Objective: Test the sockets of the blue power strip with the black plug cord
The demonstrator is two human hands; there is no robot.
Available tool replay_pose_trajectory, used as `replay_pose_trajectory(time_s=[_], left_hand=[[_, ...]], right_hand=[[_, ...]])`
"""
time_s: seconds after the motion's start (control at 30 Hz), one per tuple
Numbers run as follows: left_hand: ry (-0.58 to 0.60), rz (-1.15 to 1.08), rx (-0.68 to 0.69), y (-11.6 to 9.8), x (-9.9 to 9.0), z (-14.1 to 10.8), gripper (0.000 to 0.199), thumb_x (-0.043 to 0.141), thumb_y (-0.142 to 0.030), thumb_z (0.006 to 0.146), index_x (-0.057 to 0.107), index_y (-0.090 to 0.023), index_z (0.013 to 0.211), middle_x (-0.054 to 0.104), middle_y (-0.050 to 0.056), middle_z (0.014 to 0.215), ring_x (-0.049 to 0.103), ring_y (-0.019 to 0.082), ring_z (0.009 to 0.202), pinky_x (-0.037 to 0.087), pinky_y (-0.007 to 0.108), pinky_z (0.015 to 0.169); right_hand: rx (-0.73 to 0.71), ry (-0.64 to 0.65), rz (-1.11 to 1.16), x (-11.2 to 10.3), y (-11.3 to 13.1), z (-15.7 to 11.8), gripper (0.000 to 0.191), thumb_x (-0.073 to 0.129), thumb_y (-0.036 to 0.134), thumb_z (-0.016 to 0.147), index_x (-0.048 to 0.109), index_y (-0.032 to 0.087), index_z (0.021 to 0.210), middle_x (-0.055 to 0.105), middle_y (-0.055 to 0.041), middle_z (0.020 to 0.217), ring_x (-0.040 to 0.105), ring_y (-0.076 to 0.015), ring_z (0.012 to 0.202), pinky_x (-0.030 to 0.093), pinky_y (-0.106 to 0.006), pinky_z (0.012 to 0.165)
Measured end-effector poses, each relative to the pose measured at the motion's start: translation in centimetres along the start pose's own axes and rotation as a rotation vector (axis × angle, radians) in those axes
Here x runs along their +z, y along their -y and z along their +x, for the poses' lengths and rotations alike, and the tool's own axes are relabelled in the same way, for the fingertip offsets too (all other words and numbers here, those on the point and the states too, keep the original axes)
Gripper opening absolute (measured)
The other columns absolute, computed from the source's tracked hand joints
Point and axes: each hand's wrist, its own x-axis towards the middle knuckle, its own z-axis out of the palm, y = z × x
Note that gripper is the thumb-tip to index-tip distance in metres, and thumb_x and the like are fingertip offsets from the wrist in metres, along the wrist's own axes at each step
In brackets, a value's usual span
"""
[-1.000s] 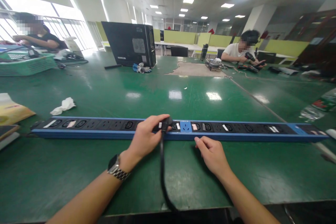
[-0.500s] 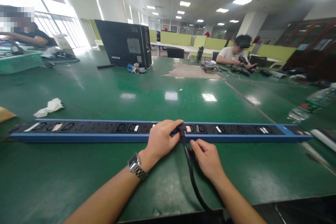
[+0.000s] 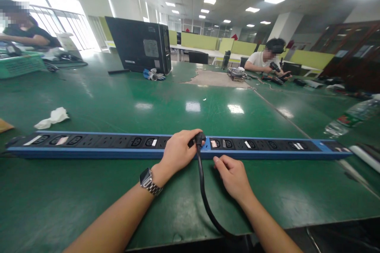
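Observation:
A long blue power strip (image 3: 267,155) with black sockets lies across the green table in front of me. My left hand (image 3: 181,146), wearing a metal-band watch, is closed on a black power plug (image 3: 200,139) over the strip's middle, beside a bare blue section. I cannot tell whether the plug sits in a socket. Its thick black cable (image 3: 202,189) curves down toward the table's near edge. Just right of that cable, my right hand (image 3: 233,174) rests with curled fingers and thumb against the index finger, close to the strip's front side. Nothing shows in it.
A crumpled tissue (image 3: 55,118) lies behind the strip's left end, a plastic bottle (image 3: 352,118) on its side at right. Farther back stand a black computer case (image 3: 139,47), gloves (image 3: 153,74) and a green basket (image 3: 22,65). Two people sit across the table.
My left hand and the plug have shifted slightly left along the strip, uncovering the blue section. The cable has swung left with them. My right hand stays nearly in place.

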Motion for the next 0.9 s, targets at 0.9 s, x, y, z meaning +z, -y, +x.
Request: replay_pose_trajectory(time_s=[0.9], left_hand=[[0.162,0.197,0.087,-2.3,-0.7,0.5,0.034,0.06,-0.016,0.085,0.061,-0.02,0.119,0.07,0.006,0.107,0.064,0.024,0.101,0.052,0.036,0.088]], right_hand=[[0.008,0.001,-0.002,0.2,0.0,0.1,0.046,0.048,0.048,0.093,0.052,0.017,0.058,0.042,0.0037,0.051,0.039,-0.01,0.051,0.026,-0.024,0.052]])
